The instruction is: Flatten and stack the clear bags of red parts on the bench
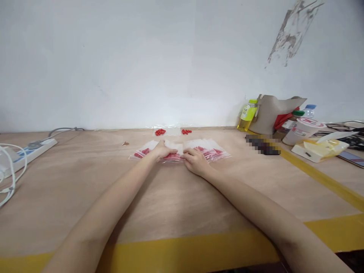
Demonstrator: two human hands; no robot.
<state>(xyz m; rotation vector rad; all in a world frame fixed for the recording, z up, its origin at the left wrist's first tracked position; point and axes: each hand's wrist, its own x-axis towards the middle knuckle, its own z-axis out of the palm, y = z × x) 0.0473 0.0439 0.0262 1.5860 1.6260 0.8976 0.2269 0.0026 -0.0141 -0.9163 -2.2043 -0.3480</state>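
Both of my hands rest on a small clear zip bag (174,156) with red pieces inside, lying flat on the wooden table (85,189). My left hand (162,151) presses its left part and my right hand (195,160) holds its right edge with pinched fingers. Similar filled bags lie to the left (141,152) and in a pile to the right (212,151). Behind them, near the wall, two small heaps of loose red pieces (160,131) (186,131) lie on clear plastic.
A white power strip (34,149) with cables lies at the left. At the right stand a yellow bottle (248,115), a beige bag (273,113), a white cup (301,131), a box (318,149) and a phone (352,158). Yellow tape (182,250) lines the table's front edge.
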